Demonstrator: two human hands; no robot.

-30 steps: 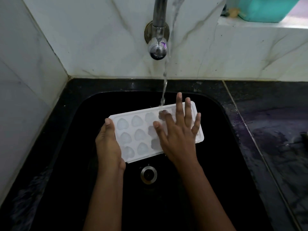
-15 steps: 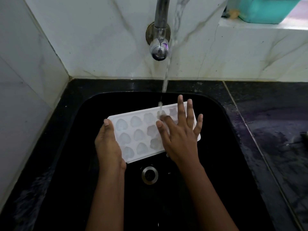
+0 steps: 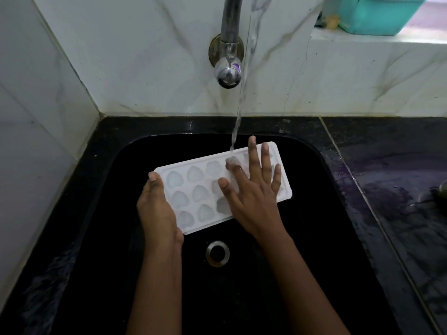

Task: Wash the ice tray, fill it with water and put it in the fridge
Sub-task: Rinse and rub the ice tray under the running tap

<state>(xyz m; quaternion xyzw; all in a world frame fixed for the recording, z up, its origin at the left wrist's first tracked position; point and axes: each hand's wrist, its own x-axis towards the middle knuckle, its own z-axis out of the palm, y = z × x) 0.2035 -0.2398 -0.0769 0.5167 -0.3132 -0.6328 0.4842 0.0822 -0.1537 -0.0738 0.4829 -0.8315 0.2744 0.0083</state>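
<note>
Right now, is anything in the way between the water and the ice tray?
Partly. The right hand lies flat on the ice tray, and the water lands by its fingers. The left hand only holds the tray's left end.

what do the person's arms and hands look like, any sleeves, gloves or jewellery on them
Both forearms are bare as far as the frame shows, with no sleeves in view. The left hand and the right hand wear no gloves, and no rings, bracelets or watch show on the fingers or wrists. The visible fingernails are short and unpainted. The right hand's fingers look wet.
</note>
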